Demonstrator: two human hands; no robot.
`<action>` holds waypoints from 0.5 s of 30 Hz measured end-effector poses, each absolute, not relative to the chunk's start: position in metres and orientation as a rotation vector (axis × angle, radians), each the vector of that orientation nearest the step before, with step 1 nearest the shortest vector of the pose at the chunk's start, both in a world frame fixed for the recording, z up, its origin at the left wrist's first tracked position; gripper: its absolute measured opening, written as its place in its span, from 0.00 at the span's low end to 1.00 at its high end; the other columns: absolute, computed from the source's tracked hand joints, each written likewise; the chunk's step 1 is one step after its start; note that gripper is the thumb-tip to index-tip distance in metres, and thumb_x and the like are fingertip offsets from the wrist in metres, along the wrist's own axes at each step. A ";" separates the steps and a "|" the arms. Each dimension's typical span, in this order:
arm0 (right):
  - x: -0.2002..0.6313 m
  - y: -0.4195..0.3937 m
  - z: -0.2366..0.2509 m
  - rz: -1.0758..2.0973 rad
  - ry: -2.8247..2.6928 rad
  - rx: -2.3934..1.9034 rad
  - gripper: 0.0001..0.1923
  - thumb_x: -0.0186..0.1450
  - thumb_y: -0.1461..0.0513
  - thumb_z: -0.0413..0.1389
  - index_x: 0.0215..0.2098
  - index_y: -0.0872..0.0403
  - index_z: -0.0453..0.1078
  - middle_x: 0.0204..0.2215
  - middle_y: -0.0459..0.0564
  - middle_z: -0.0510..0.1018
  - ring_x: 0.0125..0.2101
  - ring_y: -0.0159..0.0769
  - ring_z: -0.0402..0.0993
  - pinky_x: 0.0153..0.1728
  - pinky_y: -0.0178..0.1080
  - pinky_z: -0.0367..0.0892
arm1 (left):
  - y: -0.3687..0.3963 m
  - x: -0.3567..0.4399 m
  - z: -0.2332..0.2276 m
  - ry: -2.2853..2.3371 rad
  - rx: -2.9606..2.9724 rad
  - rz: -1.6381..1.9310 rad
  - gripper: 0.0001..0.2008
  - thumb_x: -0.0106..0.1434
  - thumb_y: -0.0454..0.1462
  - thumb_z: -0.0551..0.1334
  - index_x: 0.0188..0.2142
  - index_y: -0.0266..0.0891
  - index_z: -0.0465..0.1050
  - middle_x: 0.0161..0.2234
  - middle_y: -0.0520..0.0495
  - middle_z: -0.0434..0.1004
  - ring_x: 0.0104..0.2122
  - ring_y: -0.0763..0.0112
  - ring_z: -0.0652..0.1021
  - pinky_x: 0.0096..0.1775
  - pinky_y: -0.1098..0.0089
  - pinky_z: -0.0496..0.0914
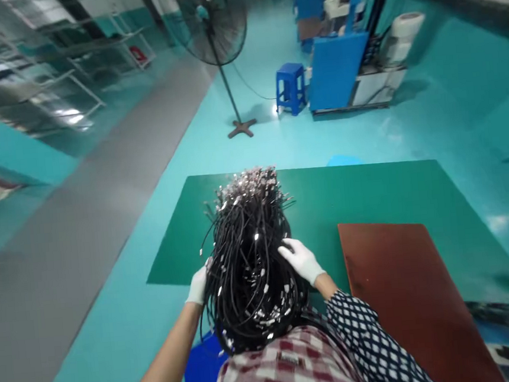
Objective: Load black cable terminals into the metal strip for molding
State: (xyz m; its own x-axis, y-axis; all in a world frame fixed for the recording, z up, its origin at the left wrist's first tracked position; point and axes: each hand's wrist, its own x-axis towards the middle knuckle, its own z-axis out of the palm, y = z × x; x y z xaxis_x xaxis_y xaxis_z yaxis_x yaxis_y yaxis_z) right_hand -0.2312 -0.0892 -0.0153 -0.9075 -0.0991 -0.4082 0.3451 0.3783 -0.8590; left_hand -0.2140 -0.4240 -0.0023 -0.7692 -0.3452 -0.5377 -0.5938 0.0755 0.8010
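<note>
A large bundle of thin black cables (252, 262) is in front of my body, partly over the near edge of a green tabletop (318, 200). Silvery tips gather at its far end, and small white tags or connectors dot the looped near end. My left hand (199, 284), in a white glove, grips the bundle's left side; its fingertips are hidden by the cables. On the right side my right hand (303, 261), also gloved in white, clasps the bundle with its fingers curved against the cables.
A brown board (400, 285) lies on the table to the right. Beyond the table stand a black pedestal fan (211, 25), a blue plastic stool (290, 87) and a blue machine (337, 71). Blurred racks (62, 89) are at far left. Something blue (203, 368) is below my left arm.
</note>
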 end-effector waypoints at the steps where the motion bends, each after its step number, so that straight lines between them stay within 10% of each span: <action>1: -0.222 -0.081 -0.025 -1.585 2.223 0.268 0.34 0.63 0.43 0.51 0.59 0.53 0.67 0.60 0.53 0.66 0.59 0.38 0.65 0.66 0.40 0.55 | -0.440 -0.202 0.003 2.153 -1.011 1.765 0.18 0.68 0.47 0.60 0.45 0.33 0.73 0.43 0.41 0.78 0.43 0.62 0.79 0.49 0.58 0.72; 8: -0.154 -0.068 -0.052 -1.905 1.858 0.516 0.46 0.64 0.34 0.41 0.63 0.61 0.60 0.55 0.62 0.70 0.54 0.40 0.72 0.52 0.43 0.72 | -0.445 -0.149 0.008 2.192 -0.971 1.780 0.32 0.54 0.52 0.70 0.53 0.37 0.70 0.57 0.34 0.72 0.56 0.46 0.72 0.54 0.56 0.69; 15: -0.186 -0.142 0.001 -2.064 1.931 0.404 0.37 0.63 0.43 0.55 0.62 0.55 0.62 0.58 0.53 0.69 0.58 0.34 0.67 0.64 0.38 0.62 | -0.396 -0.159 -0.015 2.220 -0.831 1.906 0.30 0.58 0.56 0.64 0.50 0.37 0.68 0.54 0.34 0.74 0.57 0.49 0.72 0.61 0.55 0.63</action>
